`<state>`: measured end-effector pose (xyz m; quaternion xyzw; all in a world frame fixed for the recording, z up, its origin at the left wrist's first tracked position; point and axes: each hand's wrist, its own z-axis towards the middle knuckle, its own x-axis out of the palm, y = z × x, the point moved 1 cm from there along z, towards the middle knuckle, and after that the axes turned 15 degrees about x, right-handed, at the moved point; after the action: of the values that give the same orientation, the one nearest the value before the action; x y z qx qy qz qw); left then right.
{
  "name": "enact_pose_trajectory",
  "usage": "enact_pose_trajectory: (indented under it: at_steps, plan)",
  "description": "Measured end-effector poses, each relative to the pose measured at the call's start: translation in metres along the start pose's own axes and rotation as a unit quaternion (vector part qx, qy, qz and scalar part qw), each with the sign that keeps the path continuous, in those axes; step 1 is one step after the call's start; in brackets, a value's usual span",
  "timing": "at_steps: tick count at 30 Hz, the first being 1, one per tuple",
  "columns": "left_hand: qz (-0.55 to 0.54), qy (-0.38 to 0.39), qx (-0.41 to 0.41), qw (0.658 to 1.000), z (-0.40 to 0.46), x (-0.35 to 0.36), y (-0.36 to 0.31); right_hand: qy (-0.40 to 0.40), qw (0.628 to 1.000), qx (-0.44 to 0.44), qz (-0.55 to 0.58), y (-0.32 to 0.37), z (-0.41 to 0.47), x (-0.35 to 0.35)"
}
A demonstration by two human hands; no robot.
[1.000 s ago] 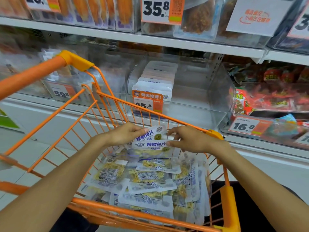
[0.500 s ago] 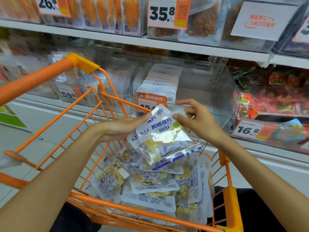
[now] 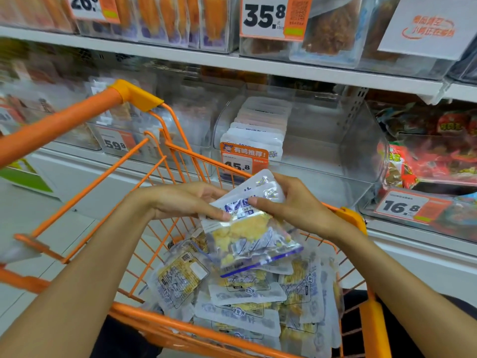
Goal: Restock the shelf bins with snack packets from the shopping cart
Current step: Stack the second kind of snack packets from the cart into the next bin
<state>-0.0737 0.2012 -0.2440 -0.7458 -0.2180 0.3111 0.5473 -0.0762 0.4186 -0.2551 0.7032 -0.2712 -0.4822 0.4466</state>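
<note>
Standing along the far side is a white store shelf (image 3: pixel 258 65) in two tiers, its clear plastic bins fronted by price tags; pale floor shows at the left. An orange wire shopping cart (image 3: pixel 154 329) fills the near ground, heaped with snack packets (image 3: pixel 242 290) printed in blue over yellow pieces. Above the heap, both hands hold a small stack of packets (image 3: pixel 247 228): the left hand (image 3: pixel 180 200) pinches its left edge with thumb on top, the right hand (image 3: pixel 296 202) grips the upper right corner, fingers curled round it. Just beyond the cart, a clear bin (image 3: pixel 335 151) holds one row of white packets at its left side, under a tag (image 3: pixel 244 160) reading 45.8. Other tags read 26.8, 35.8, 59.8 and 16.8. Red packets (image 3: pixel 433 156) fill the bin at the right.
</note>
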Motion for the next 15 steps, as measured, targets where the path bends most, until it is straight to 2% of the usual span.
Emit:
enact_pose_trajectory:
  at_steps: [3, 4, 7, 11, 13, 15]
  plan:
    - [-0.076, -0.161, -0.013, 0.984, 0.004, -0.001, 0.003, -0.047, 0.995, 0.005, 0.083, -0.002, 0.003, -0.001]
    - [-0.108, -0.189, -0.012, 0.976, 0.005, 0.001, 0.003, -0.065, 0.992, 0.005, 0.104, -0.002, 0.004, -0.001]
    - [-0.144, -0.181, -0.017, 0.973, 0.007, 0.011, 0.001, -0.102, 0.985, -0.018, 0.135, -0.002, 0.005, 0.002]
    - [-0.081, -0.156, -0.025, 0.984, 0.005, 0.012, 0.003, -0.153, 0.976, -0.041, 0.147, -0.001, 0.001, 0.009]
    - [-0.048, -0.134, -0.031, 0.989, 0.0, 0.006, 0.004, -0.121, 0.985, -0.002, 0.126, -0.001, -0.001, 0.008]
    - [-0.024, -0.142, -0.052, 0.988, -0.005, -0.001, 0.006, -0.029, 0.986, 0.105, 0.125, -0.001, -0.005, 0.004]
